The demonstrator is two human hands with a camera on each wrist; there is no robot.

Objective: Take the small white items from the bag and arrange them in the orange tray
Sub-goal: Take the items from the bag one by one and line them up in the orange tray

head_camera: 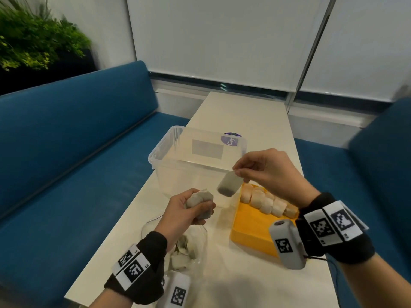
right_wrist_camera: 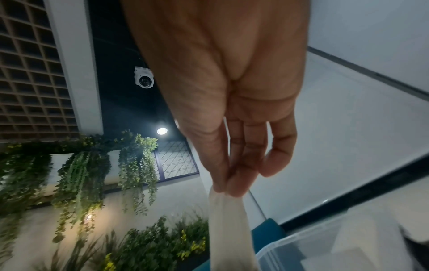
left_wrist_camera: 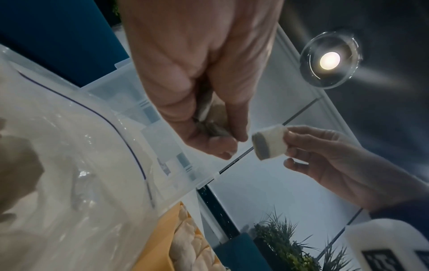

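Observation:
My right hand (head_camera: 241,172) pinches one small white item (head_camera: 229,183) by its top edge, so it hangs above the table left of the orange tray (head_camera: 251,227). The same item (left_wrist_camera: 270,143) shows in the left wrist view and again, the white item (right_wrist_camera: 228,231), below my fingertips (right_wrist_camera: 230,185) in the right wrist view. My left hand (head_camera: 195,207) grips a bunch of white items (head_camera: 200,200) above the clear bag (head_camera: 191,252), which holds more of them. A row of several white items (head_camera: 266,202) lies along the tray's far side.
A clear plastic box (head_camera: 175,161) with a label and a purple sticker stands on the white table (head_camera: 240,116) behind my hands. Blue benches (head_camera: 66,138) run along both sides. Potted plants (head_camera: 29,38) stand at the far left.

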